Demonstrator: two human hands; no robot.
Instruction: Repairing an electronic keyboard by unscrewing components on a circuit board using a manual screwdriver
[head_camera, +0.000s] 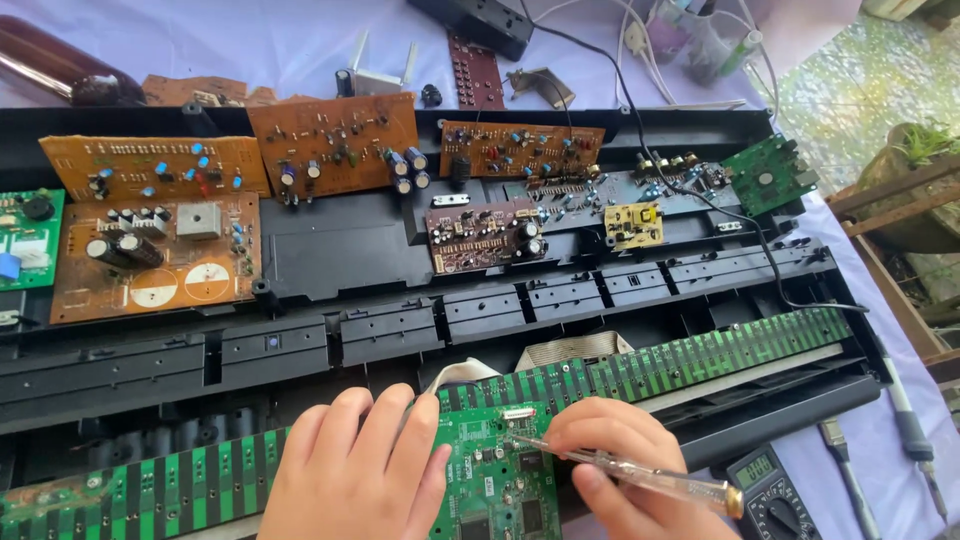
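Note:
My left hand (355, 470) rests flat, fingers together, on the left edge of a green circuit board (500, 485) near the bottom centre. In my right hand (615, 465) is a clear-handled screwdriver (640, 477); its tip touches the board near its top edge. The board lies over a long green striped contact strip (680, 362) inside an opened black keyboard casing (350, 255).
Several brown circuit boards (335, 140) lie along the casing's far side, with a small green board (768, 172) at the right. A multimeter (770, 495) and a soldering iron (905, 420) sit at the lower right. A black cable (700, 200) crosses the casing.

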